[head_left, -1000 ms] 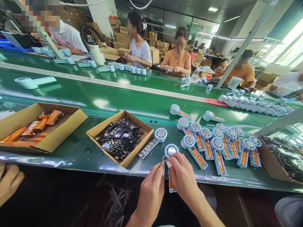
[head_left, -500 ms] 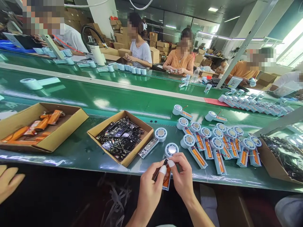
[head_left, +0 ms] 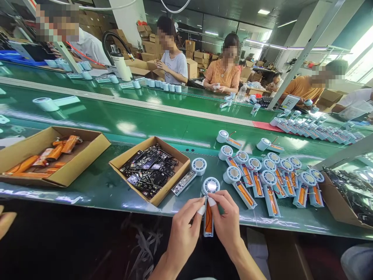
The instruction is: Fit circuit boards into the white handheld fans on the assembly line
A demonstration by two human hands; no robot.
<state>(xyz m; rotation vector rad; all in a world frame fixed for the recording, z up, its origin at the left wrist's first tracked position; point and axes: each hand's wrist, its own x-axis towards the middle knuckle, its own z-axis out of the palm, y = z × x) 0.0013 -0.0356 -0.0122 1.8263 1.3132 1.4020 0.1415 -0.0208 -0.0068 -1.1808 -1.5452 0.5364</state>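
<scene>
A pale blue handheld fan housing [head_left: 208, 221] lies at the belt's front edge, its round head away from me and an orange battery in its open handle. My left hand [head_left: 186, 221] is closed in a pinch beside the neck of this housing. From the other side my right hand [head_left: 225, 214] pinches at the same spot, fingertips nearly touching the left ones. Both thumbs wear white covers. What lies between the fingertips is too small and covered to make out. Left of the housing rests another fan unit [head_left: 199, 166] with a circuit board on its handle.
A cardboard box of black circuit boards [head_left: 116, 165] stands left, beyond it a box of orange batteries [head_left: 87, 155]. Several fan housings [head_left: 268, 177] with batteries crowd the right, beside another board box [head_left: 338, 204]. Co-workers sit across the green belt [head_left: 175, 120]. Someone's hand [head_left: 6, 221] shows far left.
The black circuit board seen at my left fingers is out of sight now, and the battery in the handle shows more fully. The hand at far left has drawn back leftward.
</scene>
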